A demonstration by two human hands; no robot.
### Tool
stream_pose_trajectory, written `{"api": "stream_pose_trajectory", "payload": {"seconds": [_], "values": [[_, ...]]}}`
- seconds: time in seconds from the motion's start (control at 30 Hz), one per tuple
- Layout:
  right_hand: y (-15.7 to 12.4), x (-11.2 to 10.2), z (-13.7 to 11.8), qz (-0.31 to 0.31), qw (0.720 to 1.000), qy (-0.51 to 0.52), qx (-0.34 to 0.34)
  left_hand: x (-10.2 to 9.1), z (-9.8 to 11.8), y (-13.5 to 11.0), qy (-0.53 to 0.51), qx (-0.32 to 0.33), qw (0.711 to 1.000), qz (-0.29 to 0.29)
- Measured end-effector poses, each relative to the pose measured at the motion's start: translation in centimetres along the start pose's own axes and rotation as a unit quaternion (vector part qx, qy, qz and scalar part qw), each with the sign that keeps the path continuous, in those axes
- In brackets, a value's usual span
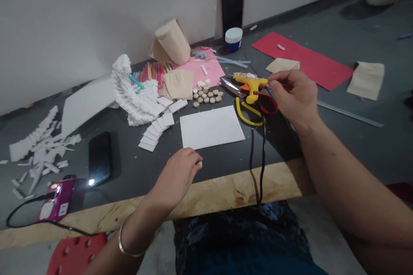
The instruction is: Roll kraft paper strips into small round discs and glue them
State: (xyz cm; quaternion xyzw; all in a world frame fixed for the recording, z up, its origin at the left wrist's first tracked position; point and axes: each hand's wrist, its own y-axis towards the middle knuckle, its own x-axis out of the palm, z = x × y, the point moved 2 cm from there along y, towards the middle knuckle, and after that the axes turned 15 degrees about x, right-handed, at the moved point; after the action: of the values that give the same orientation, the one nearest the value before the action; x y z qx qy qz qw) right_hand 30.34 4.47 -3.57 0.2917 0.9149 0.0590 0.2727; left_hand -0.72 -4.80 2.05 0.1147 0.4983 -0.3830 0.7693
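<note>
My left hand (179,178) is closed in a pinch near the table's front edge. A small pale piece (200,164) peeks out at its fingertips, resembling the small round beige pieces (206,96) clustered farther back. Just beyond it lies a white rectangular board (211,128). My right hand (295,96) pinches the rear end of a yellow glue gun (253,85); whether the fingers grip its body or a glue stick there is hard to see. Beneath the gun are scissors (269,104) with red handles and a bent yellow strip (247,116).
White folded cards (156,131) fan out left of the board, beside a fluffy white shape (135,99). A phone (100,159), paper scraps (45,154) and a purple power box (58,200) lie farther left. The gun's black cord (263,150) hangs over the wooden edge.
</note>
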Motion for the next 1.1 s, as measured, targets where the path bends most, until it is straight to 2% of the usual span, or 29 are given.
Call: {"api": "stream_pose_trajectory", "payload": {"seconds": [0.83,1.1], "values": [[-0.2,-0.6,-1.2,0.011,1.0,0.022,0.0,0.4,0.6,0.0,-0.005,0.007,1.0,0.016],[-0.2,-0.6,-1.3,0.009,1.0,0.021,0.008,0.8,-0.1,-0.5,-0.067,0.005,0.997,0.046]]}}
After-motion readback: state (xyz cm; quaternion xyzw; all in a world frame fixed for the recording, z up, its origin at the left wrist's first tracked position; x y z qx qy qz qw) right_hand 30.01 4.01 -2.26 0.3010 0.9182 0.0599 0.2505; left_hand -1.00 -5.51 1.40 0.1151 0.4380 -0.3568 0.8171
